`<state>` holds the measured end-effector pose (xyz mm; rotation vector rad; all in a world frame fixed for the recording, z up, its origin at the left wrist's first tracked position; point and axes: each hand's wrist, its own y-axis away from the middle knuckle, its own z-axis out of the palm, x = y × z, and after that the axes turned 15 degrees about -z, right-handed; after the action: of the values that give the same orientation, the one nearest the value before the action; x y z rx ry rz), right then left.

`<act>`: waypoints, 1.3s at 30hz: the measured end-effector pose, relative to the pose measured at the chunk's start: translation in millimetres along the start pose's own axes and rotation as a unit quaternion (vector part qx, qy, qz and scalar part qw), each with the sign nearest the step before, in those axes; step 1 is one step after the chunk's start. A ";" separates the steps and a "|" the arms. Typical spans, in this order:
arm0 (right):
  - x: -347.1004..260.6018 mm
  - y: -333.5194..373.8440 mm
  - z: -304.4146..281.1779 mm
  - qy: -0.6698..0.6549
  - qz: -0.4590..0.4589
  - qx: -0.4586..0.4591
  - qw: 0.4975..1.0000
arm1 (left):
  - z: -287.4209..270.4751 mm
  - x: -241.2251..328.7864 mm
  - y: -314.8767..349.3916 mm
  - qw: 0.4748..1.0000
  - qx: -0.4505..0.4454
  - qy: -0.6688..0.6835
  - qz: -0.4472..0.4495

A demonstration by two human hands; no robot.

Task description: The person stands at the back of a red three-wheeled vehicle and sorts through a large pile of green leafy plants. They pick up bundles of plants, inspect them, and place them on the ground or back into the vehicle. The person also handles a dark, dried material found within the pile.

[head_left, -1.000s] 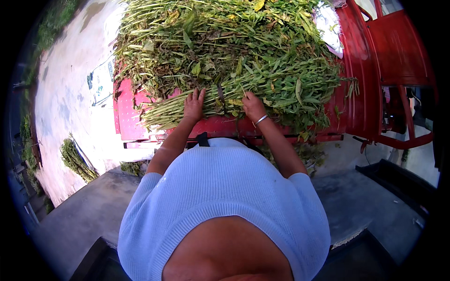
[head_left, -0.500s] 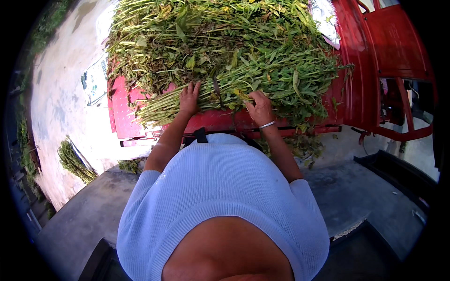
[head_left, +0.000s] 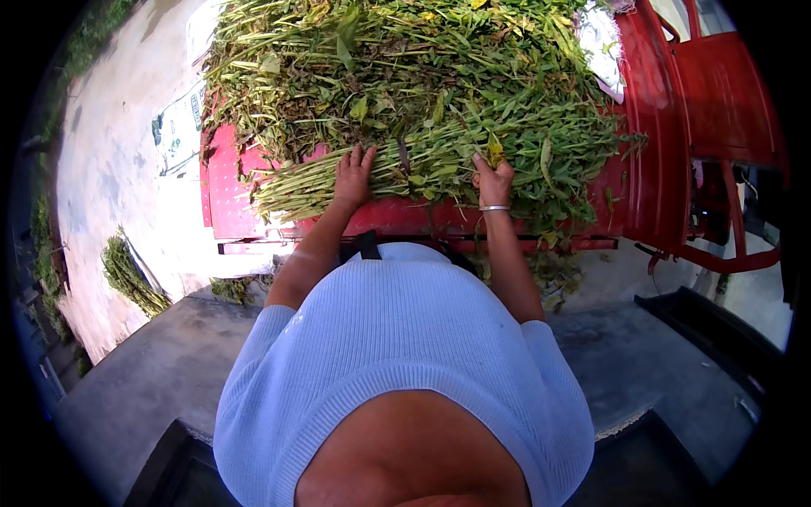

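A bundle of cut leafy green stalks [head_left: 308,188] lies along the near edge of the red truck bed [head_left: 226,190], pale stem ends to the left and leaves to the right. My left hand [head_left: 353,175] is open, resting on the stems with its fingers spread. A dark strip [head_left: 403,157] crosses the bundle between my hands. My right hand [head_left: 494,180], a pale bangle on its wrist, is closed over the leafy part with the thumb raised. At its fingertips shows a yellow leaf [head_left: 494,149], which it appears to pinch. Its curled fingers are partly hidden.
Beyond the bundle, a thick heap of similar stalks [head_left: 338,93] covers the bed. A white sack [head_left: 601,46] lies by the red cab [head_left: 655,152] at right, another printed sack [head_left: 179,131] at left. More stalks [head_left: 131,275] lie on the ground at left.
My right hand has moved right and slightly away from me along the bundle, its wrist straightening. A yellow leaf now shows more plainly at its fingertips. My left hand stays on the stems.
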<state>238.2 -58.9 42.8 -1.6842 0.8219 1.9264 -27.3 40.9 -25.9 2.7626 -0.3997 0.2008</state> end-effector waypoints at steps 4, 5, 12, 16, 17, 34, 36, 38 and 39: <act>-6.6 12.5 33.6 0.277 -0.366 -0.248 0.853 | -6.6 2.4 -3.2 1.000 -0.013 0.009 0.006; 0.2 22.7 43.7 0.372 -0.301 -0.321 0.818 | -8.8 4.0 -4.8 1.000 -0.023 0.009 0.005; 75.9 23.1 87.8 0.486 -0.351 -0.318 0.735 | -3.6 3.7 -10.1 1.000 0.004 -0.009 0.020; 35.2 5.2 54.7 0.130 -0.155 -0.166 0.965 | -2.8 0.0 -7.5 1.000 -0.020 -0.004 0.000; 4.2 3.0 40.2 -0.043 -0.004 -0.129 0.991 | -3.3 0.2 -6.5 1.000 -0.023 0.001 -0.006; 60.5 47.1 -70.4 0.216 0.172 0.076 0.958 | -5.0 2.6 -13.2 1.000 -0.022 0.013 0.018; 49.3 38.2 -109.7 0.125 0.130 0.074 0.981 | -4.8 2.3 -9.7 1.000 -0.005 0.013 0.024; 34.5 35.4 -125.6 0.061 0.087 0.083 0.991 | -2.4 0.8 -7.1 1.000 0.001 0.010 0.016; 27.6 33.9 -131.7 0.043 0.062 0.098 0.992 | -2.8 4.0 -6.5 1.000 0.003 0.009 0.016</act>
<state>305.7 -175.8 10.2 -1.6397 1.1358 1.7954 -21.8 46.8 -24.6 2.7591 -0.4403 0.2354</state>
